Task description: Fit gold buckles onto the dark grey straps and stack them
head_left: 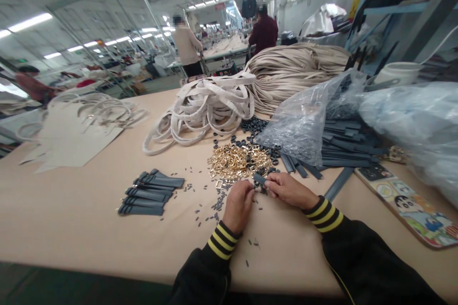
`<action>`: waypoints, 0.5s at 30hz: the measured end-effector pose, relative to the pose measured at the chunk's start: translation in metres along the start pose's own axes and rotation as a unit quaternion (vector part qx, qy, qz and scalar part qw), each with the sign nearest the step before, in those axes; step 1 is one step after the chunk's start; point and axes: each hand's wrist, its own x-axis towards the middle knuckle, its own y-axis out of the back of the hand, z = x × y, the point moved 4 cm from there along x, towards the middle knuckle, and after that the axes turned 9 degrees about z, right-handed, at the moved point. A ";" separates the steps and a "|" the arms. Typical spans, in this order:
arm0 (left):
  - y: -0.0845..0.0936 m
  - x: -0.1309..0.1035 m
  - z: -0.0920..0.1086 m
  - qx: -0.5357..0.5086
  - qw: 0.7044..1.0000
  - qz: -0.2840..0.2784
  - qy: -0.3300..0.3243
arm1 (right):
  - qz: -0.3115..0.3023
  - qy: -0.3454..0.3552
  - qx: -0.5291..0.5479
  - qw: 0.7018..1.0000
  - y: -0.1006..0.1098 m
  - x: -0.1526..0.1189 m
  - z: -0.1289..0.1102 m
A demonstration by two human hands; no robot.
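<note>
My right hand (290,190) pinches a short dark grey strap (259,179) between thumb and fingers. Close beside the strap's lower left edge is my left hand (239,204), its fingers pressed together; whatever they hold is hidden. Just beyond both hands lies a heap of gold buckles (236,159), with small black loops (255,126) scattered behind and around it. Tiny dark cut pieces (217,204) are strewn left of my left hand. Farther left, several dark straps fitted with buckles (146,195) lie in an overlapping row.
Long dark strips (348,145) lie partly under a clear plastic bag (300,124) at right. A phone in a cartoon case (411,205) rests nearby. Behind are white looped straps (207,109) and a beige strap bundle (296,66). Fabric panels (75,140) lie left; people stand beyond.
</note>
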 end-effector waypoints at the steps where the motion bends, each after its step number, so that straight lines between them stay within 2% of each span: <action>1: 0.002 0.000 -0.006 -0.079 0.995 0.014 0.061 | 0.001 0.008 -0.014 1.000 0.000 -0.001 -0.002; 2: 0.004 -0.001 -0.012 -0.163 0.978 0.028 0.125 | 0.000 0.011 -0.022 1.000 -0.001 -0.002 -0.004; 4: 0.003 -0.004 -0.019 -0.320 0.916 0.056 0.234 | -0.005 0.017 -0.026 1.000 -0.003 -0.004 -0.008; 6: 0.001 -0.007 -0.021 -0.426 0.849 0.075 0.303 | -0.008 0.021 -0.022 1.000 -0.005 -0.005 -0.010; 8: -0.002 -0.009 -0.021 -0.481 0.805 0.075 0.340 | -0.007 0.019 -0.018 1.000 -0.008 -0.005 -0.009; 11: -0.005 -0.010 -0.020 -0.510 0.781 0.068 0.354 | -0.001 0.019 -0.025 1.000 -0.011 -0.004 -0.007; 15: -0.006 -0.009 -0.020 -0.511 0.787 0.059 0.342 | -0.010 0.032 -0.031 0.999 -0.015 -0.004 -0.004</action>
